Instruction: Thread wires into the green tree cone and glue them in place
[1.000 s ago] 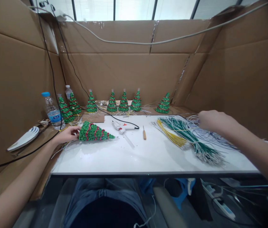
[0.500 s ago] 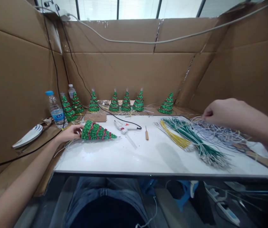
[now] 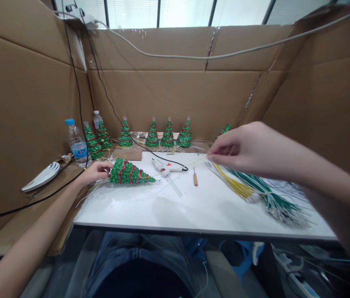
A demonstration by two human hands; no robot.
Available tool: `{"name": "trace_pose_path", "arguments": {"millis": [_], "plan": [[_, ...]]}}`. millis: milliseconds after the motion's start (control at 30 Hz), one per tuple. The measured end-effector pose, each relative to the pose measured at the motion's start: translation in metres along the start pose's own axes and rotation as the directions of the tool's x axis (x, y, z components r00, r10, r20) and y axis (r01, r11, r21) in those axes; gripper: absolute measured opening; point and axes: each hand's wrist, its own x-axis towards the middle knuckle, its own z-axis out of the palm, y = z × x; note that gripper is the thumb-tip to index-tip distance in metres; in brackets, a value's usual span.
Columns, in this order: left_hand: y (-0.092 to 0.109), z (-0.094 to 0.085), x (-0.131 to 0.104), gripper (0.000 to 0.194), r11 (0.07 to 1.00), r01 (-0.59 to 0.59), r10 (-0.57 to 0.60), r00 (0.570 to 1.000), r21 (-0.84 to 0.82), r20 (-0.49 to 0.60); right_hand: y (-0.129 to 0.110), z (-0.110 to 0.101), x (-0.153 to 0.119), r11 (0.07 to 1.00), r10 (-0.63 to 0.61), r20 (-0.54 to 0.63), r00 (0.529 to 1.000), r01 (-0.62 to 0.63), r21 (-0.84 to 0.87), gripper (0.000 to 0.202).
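R hand now nearer held tree

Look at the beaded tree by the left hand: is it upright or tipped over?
Tipped over: the beaded tree lies on its side, its tip pointing right, left hand at its base.

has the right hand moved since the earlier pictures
Yes, to the left: the right hand was far to the right of the wooden-handled tool and is now much closer to it.
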Motion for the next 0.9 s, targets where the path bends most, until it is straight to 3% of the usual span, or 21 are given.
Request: {"name": "trace_pose_path", "arguments": {"millis": [100,267,433,533,633,733,900], "plan": [[0.001,0.000,0.000,0.025,1.000,-0.013,0.013,1.000,-0.018,-0.006,-0.012,0.022,0.019,0.993,-0.106,0.053,0.993,0.103,0.054,0.013],[0.006,0.003,-0.001,0.025,1.000,-0.004,0.004,1.000,0.001,-0.001,-0.017,0.052,0.063,0.984,-0.152,0.081,0.985,0.144,0.101,0.011],[0.006,0.004,0.000,0.024,1.000,-0.010,0.010,1.000,0.010,0.004,-0.013,0.079,0.096,0.985,-0.080,0.033,0.996,0.074,0.157,0.007],[0.004,0.005,0.001,0.023,1.000,-0.015,0.015,1.000,0.012,-0.004,-0.008,0.097,0.100,0.954,-0.037,0.190,0.981,-0.022,0.300,0.008],[0.002,0.006,0.001,0.023,1.000,0.001,-0.001,1.000,0.007,-0.008,-0.002,0.115,0.094,0.887,-0.027,0.398,0.917,-0.162,0.433,0.008],[0.002,0.006,0.002,0.025,1.000,0.011,-0.011,1.000,0.010,-0.016,0.004,0.130,0.083,0.821,-0.042,0.569,0.821,-0.296,0.488,0.010],[0.001,0.007,0.002,0.026,1.000,0.012,-0.012,1.000,0.001,-0.005,0.005,0.148,0.069,0.822,-0.121,0.729,0.674,-0.344,0.454,0.024]]}}
